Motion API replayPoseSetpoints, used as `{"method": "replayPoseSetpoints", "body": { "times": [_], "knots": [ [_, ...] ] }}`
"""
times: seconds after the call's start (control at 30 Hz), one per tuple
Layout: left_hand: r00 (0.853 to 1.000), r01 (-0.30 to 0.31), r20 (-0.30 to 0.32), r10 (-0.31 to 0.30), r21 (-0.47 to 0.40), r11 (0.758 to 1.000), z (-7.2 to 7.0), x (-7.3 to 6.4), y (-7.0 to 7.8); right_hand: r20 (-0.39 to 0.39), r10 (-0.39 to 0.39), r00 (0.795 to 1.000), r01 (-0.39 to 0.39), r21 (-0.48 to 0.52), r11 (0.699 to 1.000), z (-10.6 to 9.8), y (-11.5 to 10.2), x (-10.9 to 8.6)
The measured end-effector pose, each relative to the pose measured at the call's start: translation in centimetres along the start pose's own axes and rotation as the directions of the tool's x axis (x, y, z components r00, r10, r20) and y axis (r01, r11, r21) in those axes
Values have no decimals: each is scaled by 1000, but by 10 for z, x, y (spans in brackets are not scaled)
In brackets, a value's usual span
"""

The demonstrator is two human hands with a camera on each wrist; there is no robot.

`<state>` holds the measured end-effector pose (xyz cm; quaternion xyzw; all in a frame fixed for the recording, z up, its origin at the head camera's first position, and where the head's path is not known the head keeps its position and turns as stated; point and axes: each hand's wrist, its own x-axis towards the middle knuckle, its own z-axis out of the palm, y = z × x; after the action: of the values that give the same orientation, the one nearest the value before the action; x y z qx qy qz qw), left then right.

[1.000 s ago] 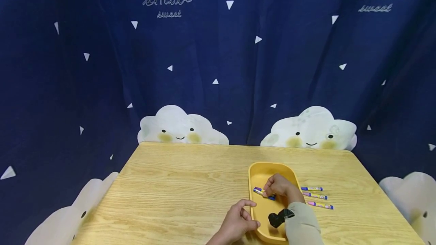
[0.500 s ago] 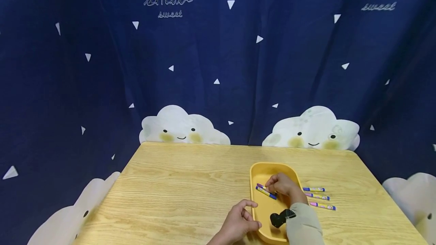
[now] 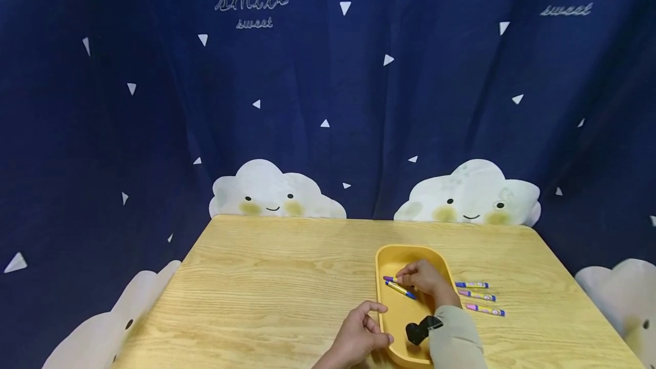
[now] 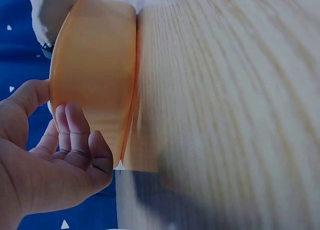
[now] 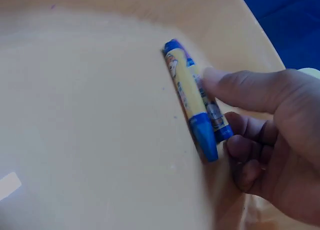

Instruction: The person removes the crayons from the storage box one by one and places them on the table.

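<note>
In the head view, a yellow tray (image 3: 410, 248) stands on the table, and two crayons lie inside it. My right hand (image 3: 424, 279) reaches in and pinches the rear crayon (image 3: 391, 279), which has a purple tip; my fingers cover its other end. Right beside it the blue crayon (image 3: 400, 290) lies slanted on the tray floor, and in the right wrist view the blue crayon (image 5: 185, 87) partly covers the rear one. My left hand (image 3: 356, 329) holds the tray's near left rim with thumb and index finger. Its other fingers curl by the outer wall in the left wrist view.
Three more crayons lie on the table right of the tray: a blue one (image 3: 472, 285), a pink one (image 3: 478, 295) and another pink one (image 3: 486, 310). The wooden table (image 3: 266, 283) extends to the left. A dark blue curtain (image 3: 287, 73) hangs behind.
My right hand has let go of the blue crayon and shifted to the purple-tipped one behind it, which has turned slightly. My left hand stays on the rim.
</note>
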<state>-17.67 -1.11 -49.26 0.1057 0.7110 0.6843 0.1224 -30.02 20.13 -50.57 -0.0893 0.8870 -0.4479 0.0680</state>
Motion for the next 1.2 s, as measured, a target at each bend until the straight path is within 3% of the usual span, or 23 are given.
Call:
{"method": "replayPoseSetpoints", "body": {
  "times": [0.3,0.5,0.73,0.9,1.2],
  "knots": [
    [1000,-16,-5,16,7,1000,-1,-1,1,-35,52,998,-52,12,999,2,3,4],
    [1000,-20,-8,20,2,1000,-1,0,0,-19,18,1000,-18,14,1000,1,4,5],
    [1000,24,8,-24,-26,999,0,0,0,40,-33,999,32,27,999,-11,-6,-2],
    [1000,-9,-9,9,-3,1000,-1,-1,-1,44,-98,994,97,6,995,-23,-18,-7],
    [1000,7,-4,-7,7,1000,-2,1,0,-81,-76,994,76,-3,997,-36,-40,-17]
  ]
}}
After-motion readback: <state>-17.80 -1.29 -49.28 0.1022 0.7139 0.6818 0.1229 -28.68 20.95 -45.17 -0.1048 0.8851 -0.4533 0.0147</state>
